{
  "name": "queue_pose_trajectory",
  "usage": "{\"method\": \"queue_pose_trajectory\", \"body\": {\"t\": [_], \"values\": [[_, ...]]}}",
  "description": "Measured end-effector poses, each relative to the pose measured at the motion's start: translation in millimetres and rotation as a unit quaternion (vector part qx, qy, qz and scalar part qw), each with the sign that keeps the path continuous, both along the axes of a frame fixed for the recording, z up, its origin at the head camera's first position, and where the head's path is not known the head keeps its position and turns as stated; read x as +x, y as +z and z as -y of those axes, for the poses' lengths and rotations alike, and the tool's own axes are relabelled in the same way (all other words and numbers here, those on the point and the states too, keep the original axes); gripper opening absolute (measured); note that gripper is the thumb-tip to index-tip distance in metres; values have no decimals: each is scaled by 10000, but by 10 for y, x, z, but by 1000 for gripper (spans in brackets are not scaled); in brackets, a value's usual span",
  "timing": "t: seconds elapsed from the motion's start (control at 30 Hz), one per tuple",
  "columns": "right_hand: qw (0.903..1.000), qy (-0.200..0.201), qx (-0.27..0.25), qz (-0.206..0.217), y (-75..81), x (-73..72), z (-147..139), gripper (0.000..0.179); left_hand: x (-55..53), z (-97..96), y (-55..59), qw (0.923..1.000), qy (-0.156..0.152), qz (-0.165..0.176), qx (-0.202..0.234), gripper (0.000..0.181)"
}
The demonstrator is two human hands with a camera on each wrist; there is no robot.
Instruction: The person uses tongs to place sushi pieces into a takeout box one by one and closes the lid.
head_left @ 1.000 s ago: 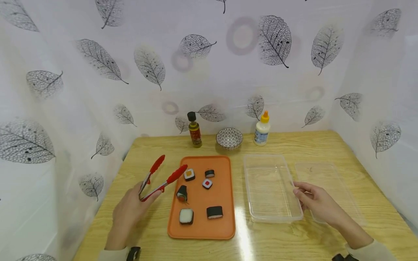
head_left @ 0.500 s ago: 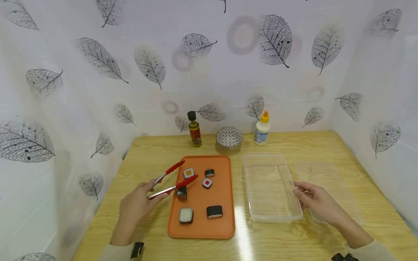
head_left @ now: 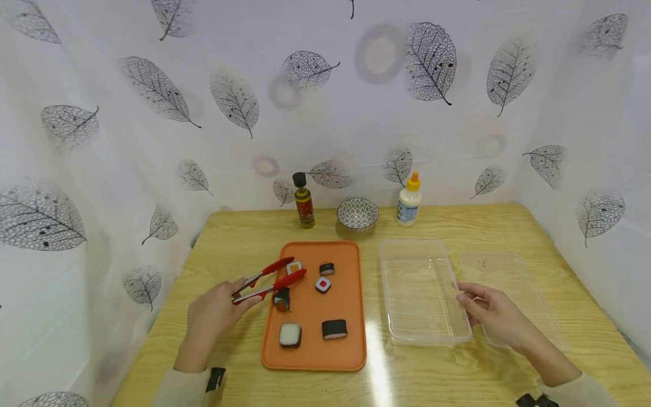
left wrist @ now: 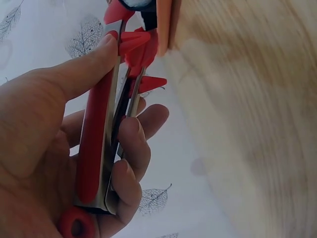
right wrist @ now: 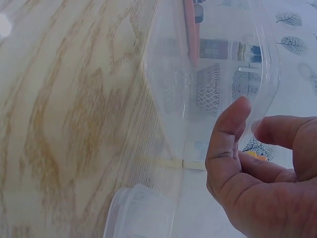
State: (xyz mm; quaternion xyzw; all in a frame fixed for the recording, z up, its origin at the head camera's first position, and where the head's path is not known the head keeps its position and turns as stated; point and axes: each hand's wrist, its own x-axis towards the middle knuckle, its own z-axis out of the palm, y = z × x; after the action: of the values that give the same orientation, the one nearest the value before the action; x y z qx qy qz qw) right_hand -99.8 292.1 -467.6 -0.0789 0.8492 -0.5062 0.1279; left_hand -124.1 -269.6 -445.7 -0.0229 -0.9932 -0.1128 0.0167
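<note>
My left hand (head_left: 212, 314) grips a pair of red-tipped metal tongs (head_left: 291, 278) over the left side of the orange tray (head_left: 310, 362). The tongs' tips lie either side of a square sushi piece with an orange centre (head_left: 294, 267); whether they touch it I cannot tell. In the left wrist view, thumb and curled fingers wrap the red-and-steel tongs (left wrist: 95, 139). Just below the tips sits a dark hand roll (head_left: 282, 299). At the right, my right hand (head_left: 495, 314) pinches the right rim of a clear plastic container (head_left: 417, 336), bare inside.
Several other sushi pieces share the tray, including a white-topped one (head_left: 290, 334) and a black-wrapped one (head_left: 334, 329). Behind stand a sauce bottle (head_left: 304, 208), a patterned bowl (head_left: 357, 215) and a white squeeze bottle (head_left: 408, 206). A clear lid (head_left: 513, 282) lies far right.
The tongs have moved right from beside the tray to over the orange-centred sushi piece, and their arms have come closer together. My right hand and the container have stayed put.
</note>
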Motion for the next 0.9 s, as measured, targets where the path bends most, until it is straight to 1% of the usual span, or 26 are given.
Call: {"method": "queue_pose_trajectory", "body": {"t": [0.17,0.37,0.5,0.67,0.8,0.9], "values": [[10000,0,8,19,0,-4,0,57,-26,-30,27,10000,-76,34,-35,59],[10000,-11,-3,46,-1,-8,-3,57,-16,-47,38,10000,11,21,-87,58],[10000,-10,-16,51,1,-13,-5,57,-2,-49,31,10000,-39,-71,-53,58],[10000,24,-5,54,5,-18,-6,57,1,-71,29,9995,-146,-272,-39,57],[10000,-5,13,96,3,-15,-3,57,-32,-155,84,9983,-301,-494,5,58],[10000,-24,15,88,6,-13,-1,57,-63,-276,169,9977,-442,-513,81,58]]}}
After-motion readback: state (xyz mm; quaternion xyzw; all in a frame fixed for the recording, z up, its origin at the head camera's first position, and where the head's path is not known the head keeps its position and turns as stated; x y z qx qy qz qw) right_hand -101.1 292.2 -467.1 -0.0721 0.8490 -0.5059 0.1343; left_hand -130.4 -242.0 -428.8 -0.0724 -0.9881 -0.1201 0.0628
